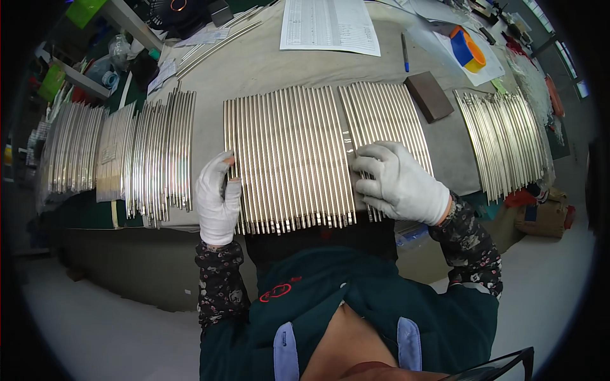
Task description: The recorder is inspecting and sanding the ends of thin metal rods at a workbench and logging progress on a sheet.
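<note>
A person in white work gloves leans over a grey surface [260, 63] covered with rows of thin, shiny metal rods. In the middle of the frame lies a broad batch of rods [289, 159], packed side by side and running from the upper part of the frame down to the near edge of the surface.

The left hand [217, 198] rests flat against the left edge of this batch, fingers loosely extended, pressing on the outermost rods and gripping nothing. The right hand [397, 181] lies at centre right, its fingers spread and curled lightly on the seam where the middle batch meets a narrower group of rods [384, 117] that fans out to its right; it holds nothing either, only touching the rods.

Further bundles of rods [162, 155] lie at left of the frame, and another set [505, 140] sits at right. A dark brown block [429, 95] lies between the two right-hand groups. Toward the top are a printed sheet of paper [327, 25], a blue pen [405, 52] and a blue and yellow tape roll [467, 49].
</note>
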